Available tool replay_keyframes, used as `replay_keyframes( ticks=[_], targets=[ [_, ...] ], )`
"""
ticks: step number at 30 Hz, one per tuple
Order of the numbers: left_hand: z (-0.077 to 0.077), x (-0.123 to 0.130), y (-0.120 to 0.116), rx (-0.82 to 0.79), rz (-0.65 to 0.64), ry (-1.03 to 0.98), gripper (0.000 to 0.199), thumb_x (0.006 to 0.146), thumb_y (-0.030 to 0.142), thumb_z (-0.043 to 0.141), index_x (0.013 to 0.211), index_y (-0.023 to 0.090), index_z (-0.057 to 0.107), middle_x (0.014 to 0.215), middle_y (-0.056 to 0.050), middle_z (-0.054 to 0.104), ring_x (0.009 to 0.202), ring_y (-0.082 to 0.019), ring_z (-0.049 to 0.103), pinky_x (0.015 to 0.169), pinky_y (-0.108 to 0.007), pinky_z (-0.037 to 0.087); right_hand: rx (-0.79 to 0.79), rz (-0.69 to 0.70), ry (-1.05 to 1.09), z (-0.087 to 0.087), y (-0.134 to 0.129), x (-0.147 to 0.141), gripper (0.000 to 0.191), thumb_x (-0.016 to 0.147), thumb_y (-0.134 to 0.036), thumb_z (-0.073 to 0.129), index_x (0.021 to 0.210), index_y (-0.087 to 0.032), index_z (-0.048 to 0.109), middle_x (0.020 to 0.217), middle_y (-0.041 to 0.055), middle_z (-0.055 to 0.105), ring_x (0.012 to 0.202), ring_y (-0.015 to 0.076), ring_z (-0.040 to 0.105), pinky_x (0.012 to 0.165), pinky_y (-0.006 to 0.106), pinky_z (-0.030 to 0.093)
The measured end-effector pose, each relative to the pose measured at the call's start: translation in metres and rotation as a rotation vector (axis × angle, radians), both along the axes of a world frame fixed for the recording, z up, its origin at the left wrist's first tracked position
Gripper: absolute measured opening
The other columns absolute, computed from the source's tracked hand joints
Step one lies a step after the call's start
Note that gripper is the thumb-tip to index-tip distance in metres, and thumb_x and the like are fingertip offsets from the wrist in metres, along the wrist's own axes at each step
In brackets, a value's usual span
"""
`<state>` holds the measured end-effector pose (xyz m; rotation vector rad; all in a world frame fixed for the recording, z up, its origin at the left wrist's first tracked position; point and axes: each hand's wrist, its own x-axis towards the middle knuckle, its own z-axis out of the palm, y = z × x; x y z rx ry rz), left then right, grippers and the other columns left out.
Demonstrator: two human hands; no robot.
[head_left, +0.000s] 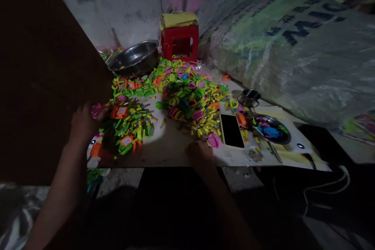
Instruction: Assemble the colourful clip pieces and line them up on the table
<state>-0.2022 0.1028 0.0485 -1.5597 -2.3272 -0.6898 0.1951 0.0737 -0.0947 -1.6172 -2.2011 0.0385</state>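
Tabletop (164, 150) gap mid-front | left hand (85, 120) by pink piece (96, 111) | right hand (201, 154) near edge | grips unclear

A small makeshift workshop, dim and cramped: loose heaps of bright plastic pieces (119, 113) cover a plain bench (166, 154) against a stained, scuffed wall (123, 4). A steel basin (137, 55) sits at eleven o'clock, a red plastic stool (178, 33) at twelve, and a bulging, printed plastic sack (293, 58) at two. Whether it adjoins a home, I cannot tell.
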Motion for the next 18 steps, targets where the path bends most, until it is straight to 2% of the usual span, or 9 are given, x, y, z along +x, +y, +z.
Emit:
replay_keyframes(
  ticks=[2, 3, 5, 8, 10, 12, 14, 16, 18],
  targets=[
    [0.000, 0.011, 0.005, -0.006, 0.069, 0.061, 0.066, 0.078, 0.050, 0.062, 0.134, 0.016, 0.052, 0.139, -0.022, 0.046, 0.127, -0.043, 0.041, 0.099, -0.062, 0.035, 0.012, 0.046, 0.139, -0.001, 0.001, -0.005, 0.014, 0.093, -0.026, 0.051, 0.086, -0.019, 0.060, 0.086, 0.0063, 0.062, 0.084, 0.0215, 0.054, 0.076, 0.033, 0.034],
    [-0.002, 0.022, 0.008, 0.025, 0.047, 0.071, 0.066, 0.079, 0.049, 0.062, 0.135, 0.017, 0.050, 0.143, -0.021, 0.042, 0.129, -0.043, 0.037, 0.101, -0.063, 0.033, 0.011, 0.061, 0.193, -0.002, 0.001, -0.007, 0.014, 0.094, -0.025, 0.049, 0.086, -0.019, 0.059, 0.083, 0.0052, 0.063, 0.082, 0.0204, 0.055, 0.076, 0.032, 0.035],
    [-0.011, 0.055, 0.018, 0.098, -0.158, 0.077, 0.058, 0.082, 0.044, 0.057, 0.133, 0.017, 0.052, 0.139, -0.018, 0.045, 0.129, -0.037, 0.040, 0.105, -0.055, 0.033, -0.003, 0.078, 0.264, -0.006, 0.001, -0.013, 0.012, 0.093, -0.023, 0.048, 0.088, -0.020, 0.058, 0.079, 0.0035, 0.063, 0.079, 0.0189, 0.056, 0.074, 0.031, 0.036],
    [-0.041, 0.118, 0.048, -0.008, -0.543, -0.042, 0.043, 0.085, 0.039, 0.053, 0.120, 0.016, 0.060, 0.125, -0.014, 0.056, 0.122, -0.031, 0.047, 0.106, -0.048, 0.036, -0.009, 0.122, 0.338, -0.014, 0.000, -0.022, 0.007, 0.090, -0.018, 0.050, 0.089, -0.019, 0.056, 0.080, 0.0033, 0.064, 0.077, 0.0184, 0.057, 0.074, 0.030, 0.037],
    [-0.067, 0.157, 0.074, -0.086, -0.656, -0.151, 0.042, 0.083, 0.036, 0.056, 0.120, 0.015, 0.059, 0.123, -0.014, 0.057, 0.118, -0.028, 0.050, 0.104, -0.042, 0.039, 0.012, 0.164, 0.374, -0.019, -0.001, -0.025, 0.007, 0.088, -0.016, 0.050, 0.091, -0.019, 0.056, 0.083, 0.0045, 0.065, 0.080, 0.0192, 0.057, 0.077, 0.031, 0.038],
    [-0.090, 0.188, 0.101, -0.118, -0.706, -0.179, 0.050, 0.075, 0.043, 0.066, 0.118, 0.018, 0.060, 0.121, -0.012, 0.058, 0.112, -0.028, 0.055, 0.097, -0.038, 0.044, 0.039, 0.178, 0.380, -0.023, -0.002, -0.026, 0.008, 0.087, -0.015, 0.050, 0.091, -0.019, 0.056, 0.083, 0.0048, 0.064, 0.080, 0.0195, 0.056, 0.078, 0.032, 0.038],
    [-0.105, 0.207, 0.126, -0.114, -0.701, -0.199, 0.070, 0.064, 0.048, 0.076, 0.123, 0.017, 0.057, 0.133, -0.016, 0.050, 0.122, -0.034, 0.048, 0.099, -0.042, 0.042, 0.050, 0.170, 0.388, -0.025, -0.003, -0.026, 0.008, 0.086, -0.014, 0.050, 0.089, -0.019, 0.056, 0.082, 0.0047, 0.063, 0.080, 0.0195, 0.055, 0.077, 0.032, 0.038],
    [-0.110, 0.216, 0.147, -0.100, -0.662, -0.228, 0.080, 0.062, 0.050, 0.077, 0.129, 0.014, 0.053, 0.143, -0.020, 0.040, 0.131, -0.039, 0.038, 0.103, -0.048, 0.036, 0.047, 0.152, 0.393, -0.025, -0.004, -0.025, 0.008, 0.086, -0.014, 0.051, 0.087, -0.019, 0.056, 0.083, 0.0046, 0.062, 0.081, 0.0197, 0.055, 0.077, 0.032, 0.038],
    [-0.109, 0.219, 0.163, -0.090, -0.618, -0.270, 0.072, 0.070, 0.051, 0.071, 0.129, 0.013, 0.052, 0.143, -0.021, 0.040, 0.133, -0.039, 0.035, 0.104, -0.049, 0.033, 0.036, 0.136, 0.396, -0.025, -0.005, -0.026, 0.008, 0.086, -0.013, 0.051, 0.087, -0.019, 0.056, 0.084, 0.0047, 0.062, 0.082, 0.0201, 0.055, 0.077, 0.032, 0.039]
  ],
)
